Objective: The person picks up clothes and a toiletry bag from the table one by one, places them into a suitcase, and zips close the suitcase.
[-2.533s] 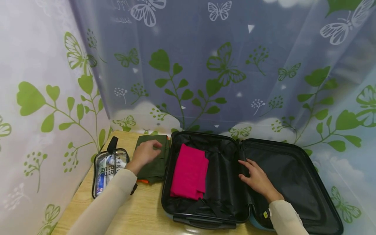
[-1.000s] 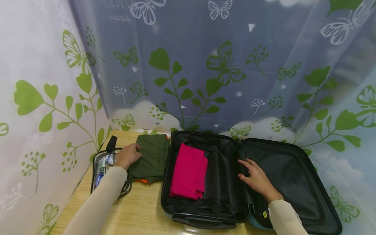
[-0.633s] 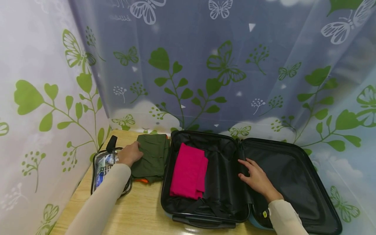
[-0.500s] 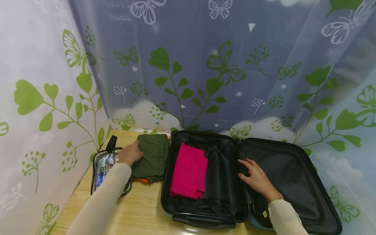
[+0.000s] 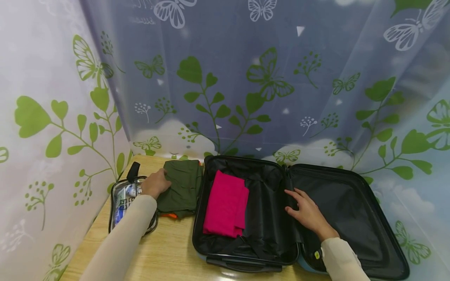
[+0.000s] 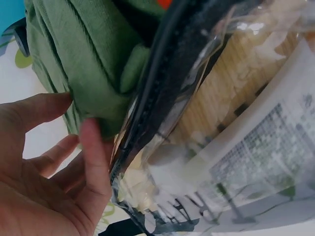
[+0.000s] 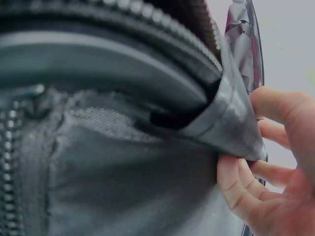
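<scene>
A folded dark green garment lies left of the suitcase, with an orange piece showing under its near edge. My left hand is at its left edge; in the left wrist view the bent fingers and thumb pinch the green cloth. Beneath that wrist lies a clear zip pouch with black trim and small items inside. My right hand, fingers spread and relaxed, rests at the hinge of the opened suitcase. In the right wrist view its fingertips touch the dark lining. A folded pink garment sits in the left shell.
The suitcase lid lies folded out to the right. A black handle juts from the left shell's near side. The wooden table meets curtains printed with leaves and butterflies at the back and sides.
My left hand has moved left from above the green garment to its left edge and has held still there for the last half second. My right hand has not moved.
</scene>
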The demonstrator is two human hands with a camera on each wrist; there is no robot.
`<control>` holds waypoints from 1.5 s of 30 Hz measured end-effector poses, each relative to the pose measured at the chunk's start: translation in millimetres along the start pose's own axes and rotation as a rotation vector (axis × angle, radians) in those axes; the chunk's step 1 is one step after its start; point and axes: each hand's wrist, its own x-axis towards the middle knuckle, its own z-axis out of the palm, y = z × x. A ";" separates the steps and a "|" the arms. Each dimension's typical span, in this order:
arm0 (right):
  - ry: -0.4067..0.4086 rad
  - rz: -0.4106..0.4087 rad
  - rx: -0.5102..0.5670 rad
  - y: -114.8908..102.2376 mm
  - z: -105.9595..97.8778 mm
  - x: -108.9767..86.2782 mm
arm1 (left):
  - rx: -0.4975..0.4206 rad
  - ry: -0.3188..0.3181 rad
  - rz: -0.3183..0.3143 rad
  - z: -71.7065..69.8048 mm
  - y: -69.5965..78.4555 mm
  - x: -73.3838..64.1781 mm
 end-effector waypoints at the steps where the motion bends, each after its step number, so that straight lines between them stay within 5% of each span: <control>1: -0.001 -0.003 -0.003 0.0 0.1 0.1 | -0.013 0.007 0.000 0.3 -0.8 0.4; 13: -0.002 0.004 0.000 0.1 -0.5 -0.5 | -0.137 0.034 0.008 -5.6 0.3 -2.7; 21: -0.004 0.008 -0.002 -0.2 -0.3 -0.3 | -0.163 0.054 0.090 -5.4 -0.6 -2.6; 45: -0.004 0.002 -0.005 -0.8 -0.5 0.2 | -0.322 -0.060 0.177 -15.5 -4.3 -2.5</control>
